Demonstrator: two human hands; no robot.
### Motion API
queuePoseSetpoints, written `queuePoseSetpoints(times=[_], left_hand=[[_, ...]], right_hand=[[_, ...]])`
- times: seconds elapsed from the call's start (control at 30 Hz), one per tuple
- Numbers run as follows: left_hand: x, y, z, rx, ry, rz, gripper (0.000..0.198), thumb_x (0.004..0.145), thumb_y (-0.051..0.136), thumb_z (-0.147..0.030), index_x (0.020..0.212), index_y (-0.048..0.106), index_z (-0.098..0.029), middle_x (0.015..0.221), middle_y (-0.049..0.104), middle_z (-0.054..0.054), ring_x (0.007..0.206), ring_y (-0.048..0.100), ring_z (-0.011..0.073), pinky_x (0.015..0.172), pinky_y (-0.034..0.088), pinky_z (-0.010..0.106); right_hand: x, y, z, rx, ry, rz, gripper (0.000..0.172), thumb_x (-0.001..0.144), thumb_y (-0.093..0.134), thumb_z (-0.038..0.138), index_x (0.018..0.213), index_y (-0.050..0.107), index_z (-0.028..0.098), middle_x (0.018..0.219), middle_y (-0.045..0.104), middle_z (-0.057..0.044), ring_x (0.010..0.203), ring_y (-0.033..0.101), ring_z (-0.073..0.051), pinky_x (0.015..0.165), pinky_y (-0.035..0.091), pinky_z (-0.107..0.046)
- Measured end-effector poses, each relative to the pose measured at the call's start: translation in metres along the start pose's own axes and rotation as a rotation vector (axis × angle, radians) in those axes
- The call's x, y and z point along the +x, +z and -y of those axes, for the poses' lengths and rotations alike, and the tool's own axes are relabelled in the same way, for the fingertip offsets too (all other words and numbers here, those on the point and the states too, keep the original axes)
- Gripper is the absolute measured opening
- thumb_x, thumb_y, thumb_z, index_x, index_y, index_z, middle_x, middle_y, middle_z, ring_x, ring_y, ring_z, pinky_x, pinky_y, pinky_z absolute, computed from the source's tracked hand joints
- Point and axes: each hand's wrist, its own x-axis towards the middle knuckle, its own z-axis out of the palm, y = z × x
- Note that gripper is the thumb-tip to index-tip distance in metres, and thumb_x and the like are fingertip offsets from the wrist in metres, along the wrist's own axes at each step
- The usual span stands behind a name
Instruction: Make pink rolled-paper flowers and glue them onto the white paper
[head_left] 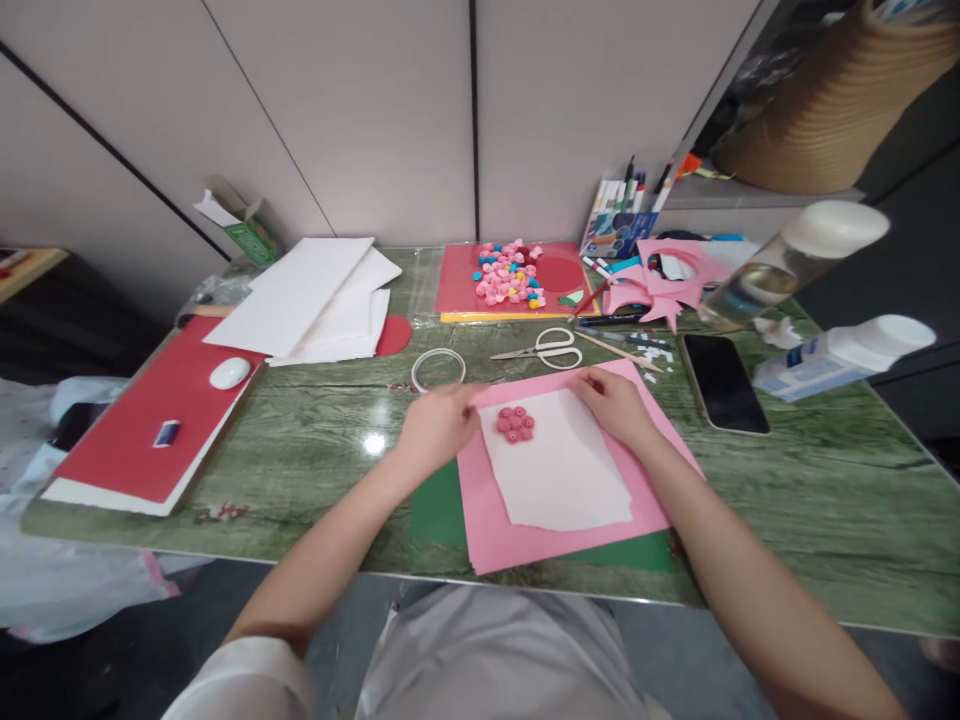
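A white paper sheet (566,470) lies on a larger pink sheet (491,540), with green paper (435,505) beneath. Several small pink coiled pieces (515,424) sit clustered near the white sheet's upper left corner. My left hand (442,425) is closed at that corner, fingertips pressed together at the paper's edge. My right hand (615,400) pinches the white sheet's upper right corner. Just beyond the sheets lie white-handled scissors (555,348) and a white ring (439,370).
Red sheets (142,430) and white papers (300,290) lie left. Colourful paper pieces (510,275) rest on red paper at the back. A phone (724,382), a bottle (787,265), a glue bottle (840,357) and pink scraps (660,285) stand or lie right.
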Motion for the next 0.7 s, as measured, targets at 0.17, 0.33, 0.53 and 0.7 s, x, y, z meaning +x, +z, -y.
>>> queuePoseSetpoints(times=[0.17,0.33,0.53,0.7], left_hand=[[0.01,-0.004,0.039,0.375,-0.154,-0.081,0.03,0.08,0.04,-0.015,0.1,0.063,-0.016,0.109,0.054,0.015,0.104,0.046,0.0284,0.082,0.036,0.04],[0.009,-0.005,0.042,0.367,-0.081,-0.03,0.025,0.081,0.038,-0.014,0.088,0.062,-0.016,0.096,0.058,0.012,0.095,0.049,0.0252,0.08,0.035,0.037],[0.005,-0.005,0.016,0.232,-0.016,-0.101,0.017,0.083,0.039,-0.018,0.086,0.056,-0.014,0.084,0.06,0.011,0.089,0.053,0.0236,0.084,0.034,0.038],[-0.008,0.001,-0.015,-0.322,0.157,-0.123,0.012,0.086,0.041,-0.027,0.091,0.048,-0.019,0.083,0.062,0.003,0.076,0.057,0.016,0.069,0.041,0.027]], right_hand=[[0.0,0.001,0.0,0.004,0.0,0.007,0.022,0.077,0.047,0.037,0.068,0.057,0.019,0.064,0.059,0.0,0.06,0.05,-0.014,0.056,0.034,-0.025],[0.0,0.0,0.001,0.003,0.002,0.0,0.024,0.076,0.047,0.038,0.065,0.056,0.019,0.062,0.058,0.0,0.059,0.049,-0.014,0.055,0.033,-0.025],[-0.004,0.001,0.01,0.006,0.011,-0.05,0.023,0.078,0.047,0.037,0.072,0.059,0.019,0.068,0.061,-0.002,0.063,0.052,-0.016,0.06,0.036,-0.027],[-0.025,0.007,0.045,0.223,-0.098,-0.035,0.022,0.082,0.047,0.036,0.084,0.061,0.019,0.084,0.063,-0.004,0.08,0.056,-0.017,0.072,0.042,-0.029]])
